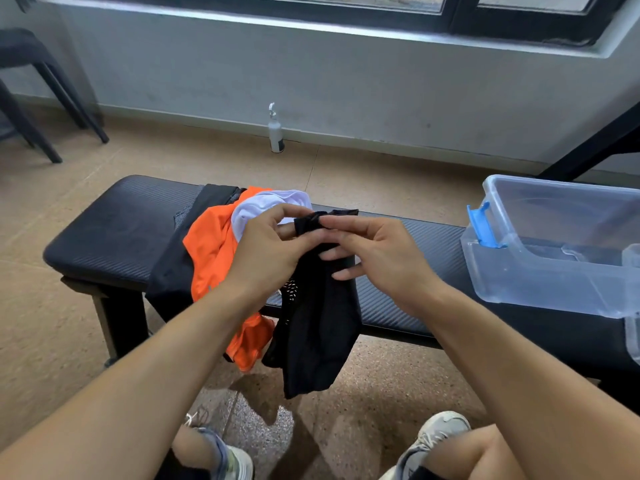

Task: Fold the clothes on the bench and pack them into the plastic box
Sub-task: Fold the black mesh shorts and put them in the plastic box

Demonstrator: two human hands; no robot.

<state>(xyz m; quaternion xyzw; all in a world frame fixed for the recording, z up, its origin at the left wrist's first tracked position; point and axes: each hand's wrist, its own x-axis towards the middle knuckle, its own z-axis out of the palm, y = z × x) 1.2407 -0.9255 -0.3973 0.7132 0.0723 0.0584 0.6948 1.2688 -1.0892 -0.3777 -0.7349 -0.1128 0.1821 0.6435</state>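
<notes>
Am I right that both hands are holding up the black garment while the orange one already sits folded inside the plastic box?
Not quite. Both hands, left hand and right hand, do hold the black garment, but the head view shows the orange garment lying unfolded on the bench, left of the plastic box, not inside it.

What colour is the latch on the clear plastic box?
Blue; the latch on the clear plastic box shows in the head view.

Looks like a gym or changing corner here: a padded black counter (114, 233) with a textured vinyl top on a speckled stone floor (62, 327), sports clothes (211, 247) heaped on it, a drink bottle (276, 131) against the bare grey wall (346, 88), black chairs (31, 88) by the window (460, 12).
</notes>
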